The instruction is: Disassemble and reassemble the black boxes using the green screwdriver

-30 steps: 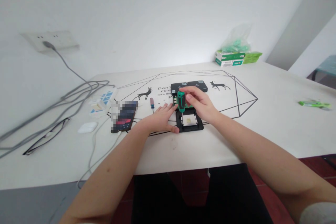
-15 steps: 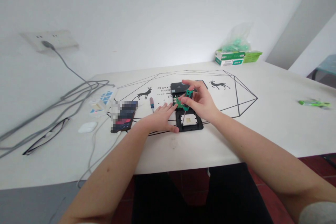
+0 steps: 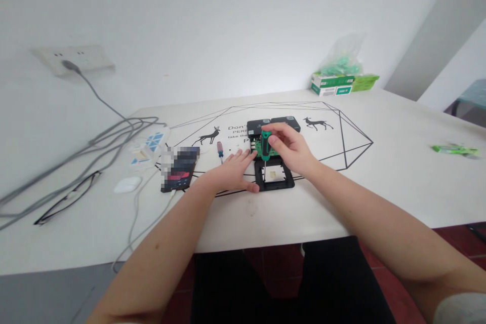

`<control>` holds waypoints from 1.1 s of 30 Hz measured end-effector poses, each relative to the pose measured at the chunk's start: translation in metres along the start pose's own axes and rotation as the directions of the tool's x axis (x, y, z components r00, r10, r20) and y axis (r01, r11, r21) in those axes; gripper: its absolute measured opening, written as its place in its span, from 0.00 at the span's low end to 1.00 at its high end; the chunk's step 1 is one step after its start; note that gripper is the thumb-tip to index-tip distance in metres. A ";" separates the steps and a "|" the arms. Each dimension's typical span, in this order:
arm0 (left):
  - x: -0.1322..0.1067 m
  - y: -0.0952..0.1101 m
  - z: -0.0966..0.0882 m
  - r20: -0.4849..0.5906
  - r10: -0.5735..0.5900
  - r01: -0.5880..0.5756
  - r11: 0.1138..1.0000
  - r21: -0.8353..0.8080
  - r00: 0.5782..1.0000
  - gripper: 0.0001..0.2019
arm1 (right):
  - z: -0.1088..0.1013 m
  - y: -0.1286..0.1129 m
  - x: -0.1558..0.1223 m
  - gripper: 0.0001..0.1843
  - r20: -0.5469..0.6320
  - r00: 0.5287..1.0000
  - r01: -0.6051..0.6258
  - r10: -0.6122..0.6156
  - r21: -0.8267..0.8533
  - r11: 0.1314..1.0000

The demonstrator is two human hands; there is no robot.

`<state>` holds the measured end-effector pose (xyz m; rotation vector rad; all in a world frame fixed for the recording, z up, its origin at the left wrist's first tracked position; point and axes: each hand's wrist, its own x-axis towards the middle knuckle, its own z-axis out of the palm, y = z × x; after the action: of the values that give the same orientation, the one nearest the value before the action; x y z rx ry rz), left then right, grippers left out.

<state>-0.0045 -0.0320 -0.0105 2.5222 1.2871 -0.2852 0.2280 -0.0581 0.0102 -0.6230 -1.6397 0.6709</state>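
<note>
My right hand [image 3: 290, 149] is closed around the green handle of a screwdriver [image 3: 265, 146], held upright with its tip down on a black frame-shaped device [image 3: 274, 179] with a green circuit board at its far end. My left hand [image 3: 231, 173] lies flat on the white table [image 3: 379, 182], fingers stretched out, thumb and fingertips touching the frame's left side. Two black boxes [image 3: 273, 124] sit just behind the frame.
A red-handled screwdriver [image 3: 219, 150], a phone [image 3: 178, 171], a white earbud case [image 3: 126, 185], glasses [image 3: 64, 200], a power strip [image 3: 148, 147] and grey cables lie to the left. Green-white boxes [image 3: 334, 84] stand at the back right. A green object [image 3: 453, 150] lies far right.
The right hand tilted the green screwdriver to the right half a second ago and has now brought it back upright over the frame. The left hand has stayed put.
</note>
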 end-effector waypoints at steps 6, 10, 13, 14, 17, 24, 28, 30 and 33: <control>0.000 0.000 0.000 -0.012 0.001 -0.001 1.000 0.000 1.000 0.67 | 0.001 0.003 0.001 0.22 0.020 1.000 -0.012 0.012 0.030 0.999; -0.002 0.003 -0.003 -0.002 -0.007 0.007 1.000 -0.009 1.000 0.67 | 0.000 0.005 0.001 0.23 -0.010 1.000 -0.024 0.024 0.009 1.000; -0.003 0.006 -0.005 0.011 -0.016 0.016 1.000 -0.010 1.000 0.68 | 0.002 0.007 0.000 0.24 -0.062 0.998 -0.017 0.017 -0.005 1.000; -0.004 0.007 -0.006 0.015 -0.020 0.020 1.000 -0.009 1.000 0.68 | 0.003 0.007 0.000 0.25 -0.084 0.996 -0.015 0.015 0.000 1.000; -0.004 0.007 -0.006 0.017 -0.029 0.029 1.000 -0.004 0.999 0.68 | 0.005 0.006 0.000 0.29 -0.129 0.991 -0.019 0.023 0.034 0.999; -0.002 0.003 -0.003 0.006 -0.010 0.010 1.000 0.004 1.000 0.68 | 0.003 0.004 -0.002 0.26 -0.043 0.999 -0.033 0.033 0.014 0.999; -0.001 0.003 -0.003 0.002 -0.007 0.007 1.000 0.004 1.000 0.68 | 0.005 0.007 -0.004 0.23 -0.035 0.999 -0.004 0.002 -0.038 0.999; -0.001 0.003 -0.002 0.002 -0.004 0.004 1.000 0.000 1.000 0.68 | 0.007 0.010 -0.004 0.27 -0.075 0.997 -0.010 0.008 -0.021 1.000; -0.001 0.003 -0.002 -0.010 0.002 -0.002 1.000 0.004 1.000 0.68 | 0.007 0.017 0.000 0.31 -0.191 0.981 -0.040 0.042 0.012 0.999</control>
<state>-0.0023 -0.0342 -0.0082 2.5308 1.2892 -0.2755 0.2221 -0.0473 -0.0031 -0.6954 -1.4486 0.6278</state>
